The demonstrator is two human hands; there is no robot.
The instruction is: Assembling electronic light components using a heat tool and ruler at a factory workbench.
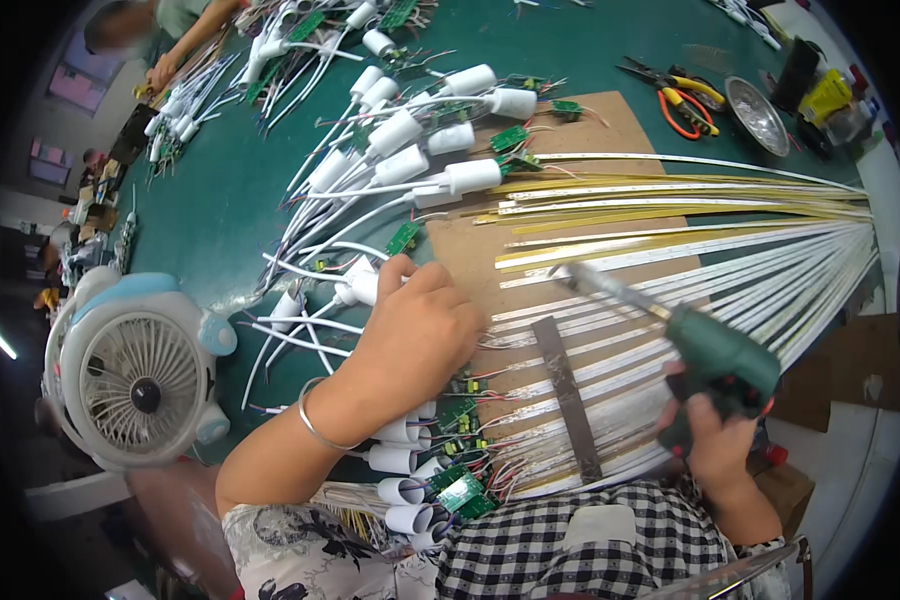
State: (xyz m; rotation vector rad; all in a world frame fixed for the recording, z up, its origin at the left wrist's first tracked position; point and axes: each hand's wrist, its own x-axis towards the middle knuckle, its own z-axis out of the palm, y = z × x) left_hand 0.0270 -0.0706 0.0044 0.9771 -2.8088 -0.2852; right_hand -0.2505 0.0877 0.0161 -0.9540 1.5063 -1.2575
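Green soldering gun (725, 355) is held in R hand (715, 440): grip closed round handle, barrel pointed up-left over wht & yellow strips (838, 250). Contact betw. tip & strips can't be told (blur). L hand (425, 320) is held w/ fingers curled, right beside wht cap (360, 283), just below sm. green board (403, 238); grip partly closed, view blocked by hand, so can't tell if anything is pinched. Strips are fanned across cardboard (615, 130) on green desk (230, 220), crossed by dark flat bar (567, 400). More caps w/ boards & cables are bunched above L hand; others are lined up below it, nr checked cloth (530, 540). Fan (145, 380) is placed far L; pliers (698, 88) & metal bowl (757, 115), top R. Co-worker's arm (195, 40) is seen top L.
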